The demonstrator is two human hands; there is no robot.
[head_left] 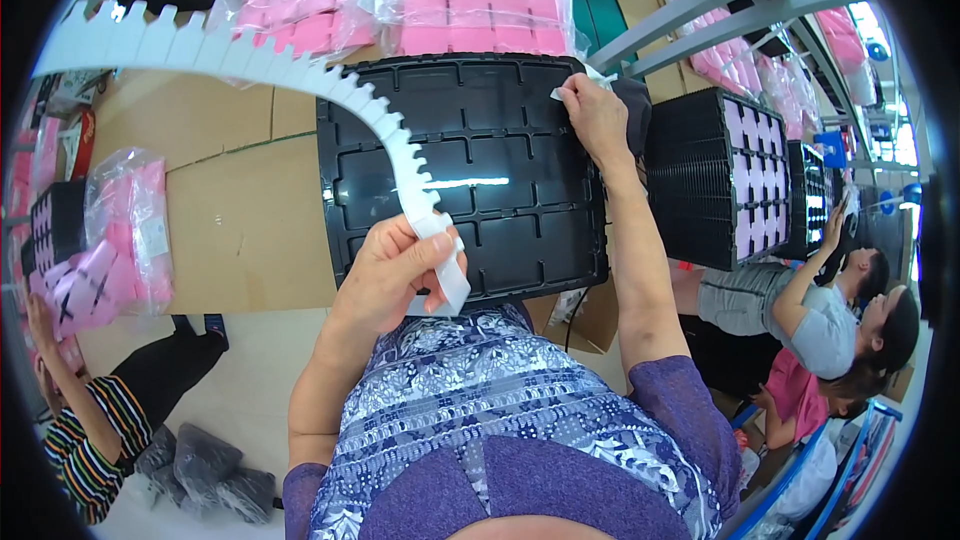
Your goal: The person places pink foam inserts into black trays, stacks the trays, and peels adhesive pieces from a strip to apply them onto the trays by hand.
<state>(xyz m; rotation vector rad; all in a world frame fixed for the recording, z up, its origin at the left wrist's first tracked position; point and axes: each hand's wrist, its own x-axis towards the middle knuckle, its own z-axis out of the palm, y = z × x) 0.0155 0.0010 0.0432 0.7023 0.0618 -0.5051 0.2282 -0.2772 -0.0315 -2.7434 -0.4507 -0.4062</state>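
My left hand (388,275) pinches the end of a long white notched strip (380,125), which looks like foam. It curves up over the tray's left side and away to the far left, its teeth on the outer edge. Beneath it a black plastic tray (520,220) with moulded compartments lies on the table in front of me. At the tray's far right corner, the fingers of my right hand (598,118) are closed on a small white piece (558,94). Whether that piece is loose or part of something larger is hidden.
Clear bags of pink foam pieces (475,0) lie beyond the tray. A tall stack of black trays (690,180) with pink inserts stands to the right, near grey metal rails (740,0). Brown cardboard (250,230) covers the table. Several people work on both sides.
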